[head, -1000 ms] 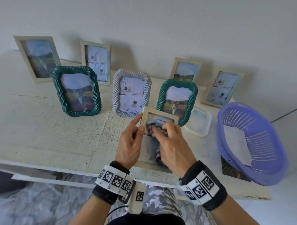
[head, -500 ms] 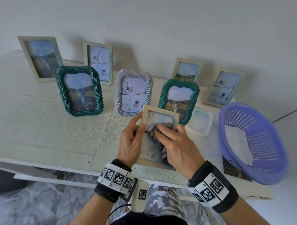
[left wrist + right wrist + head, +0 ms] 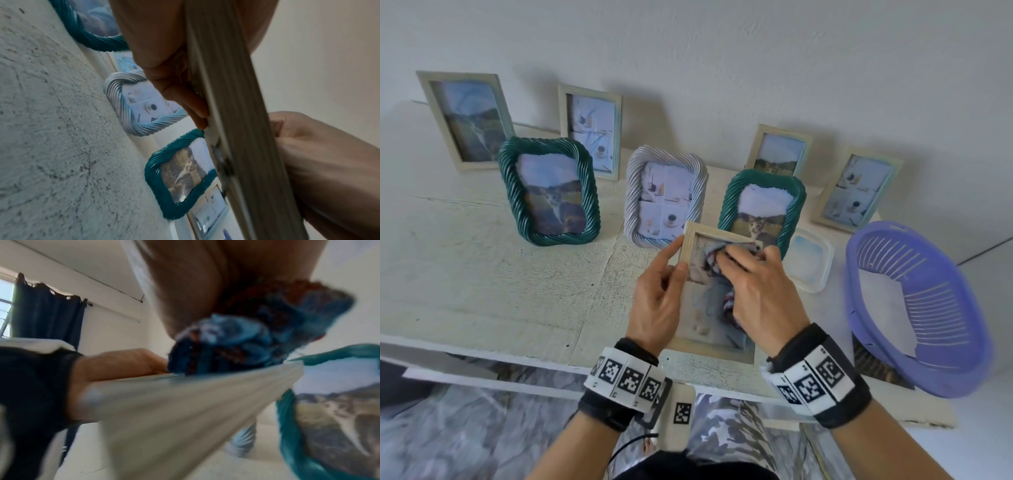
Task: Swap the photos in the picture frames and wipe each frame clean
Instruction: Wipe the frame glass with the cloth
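Observation:
A pale wooden picture frame (image 3: 690,241) is held tilted above the table's front edge. My left hand (image 3: 659,294) grips its left side, thumb on the front; its edge (image 3: 230,113) shows in the left wrist view. My right hand (image 3: 756,284) presses a crumpled blue, white and red cloth (image 3: 710,262) against the upper part of the glass. That cloth (image 3: 232,344) rides on the frame's top edge (image 3: 185,402) in the blurred right wrist view. Much of the photo is hidden under both hands.
Several frames stand on the white table (image 3: 482,274): two green twisted ones (image 3: 548,192) (image 3: 762,205), a white twisted one (image 3: 666,198), and wooden ones (image 3: 465,120) along the wall. A clear lid (image 3: 810,260) and a purple basket (image 3: 914,308) lie right.
The right hand has slid the cloth across the top of the glass, from the left part toward the right. The left hand keeps the same hold on the frame.

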A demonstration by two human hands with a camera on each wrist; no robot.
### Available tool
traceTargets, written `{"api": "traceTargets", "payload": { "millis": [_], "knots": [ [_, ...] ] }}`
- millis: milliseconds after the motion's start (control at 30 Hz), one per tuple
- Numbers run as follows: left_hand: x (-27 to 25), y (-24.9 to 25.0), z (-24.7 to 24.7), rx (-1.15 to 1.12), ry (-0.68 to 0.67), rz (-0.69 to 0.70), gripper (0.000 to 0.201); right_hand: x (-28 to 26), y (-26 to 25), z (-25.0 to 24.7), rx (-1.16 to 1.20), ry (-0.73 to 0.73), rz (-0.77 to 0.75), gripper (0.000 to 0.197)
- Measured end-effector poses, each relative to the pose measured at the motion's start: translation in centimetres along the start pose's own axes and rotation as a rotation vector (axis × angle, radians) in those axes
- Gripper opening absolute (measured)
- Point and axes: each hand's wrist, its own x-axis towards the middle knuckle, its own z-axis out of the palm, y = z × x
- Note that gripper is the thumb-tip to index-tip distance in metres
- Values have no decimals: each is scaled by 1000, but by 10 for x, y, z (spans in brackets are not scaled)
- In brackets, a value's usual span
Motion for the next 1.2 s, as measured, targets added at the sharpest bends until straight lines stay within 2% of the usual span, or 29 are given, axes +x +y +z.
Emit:
{"api": "traceTargets", "payload": {
  "millis": [100, 200, 333, 433, 500, 600, 700, 833, 900, 1033, 1133, 1200],
  "knots": [
    [4, 2, -2, -75, 25, -63, 45, -12, -19, 5, 81, 27, -123, 48],
    [6, -1, -10, -67, 75, -57, 47, -31, -18, 7, 82, -37, -255, 43],
    [3, -1, -10, -18, 77, -20, 38, -20, 1, 2, 41, 6, -127, 45],
    [3, 6, -3, 2, 83, 6, 36, -9, -4, 2, 13, 7, -44, 53],
    [4, 8, -4, 5, 86, -4, 37, -16, -12, 5, 55, 10, -106, 50],
    [5, 6, -10, 8, 73, -24, 38, -32, -8, 10, 70, -86, -247, 45],
    [3, 4, -10, 0, 59, -34, 39, -29, 8, 8, 56, -49, -174, 44],
    [-2, 6, -3, 7, 31, -24, 39, -14, 8, 3, -2, 2, -26, 54],
    [0, 5, -5, -7, 45, -33, 38, -22, -2, 5, 51, 23, -63, 51],
    [6, 2, -14, -35, 42, -67, 44, -50, -7, 9, 124, -19, -239, 43],
    [6, 5, -16, -27, 43, -69, 41, -41, 12, 5, 83, 22, -182, 40],
    [5, 9, -12, -25, 42, -57, 40, -30, 18, 3, 30, 63, -139, 46]
  ]
}}
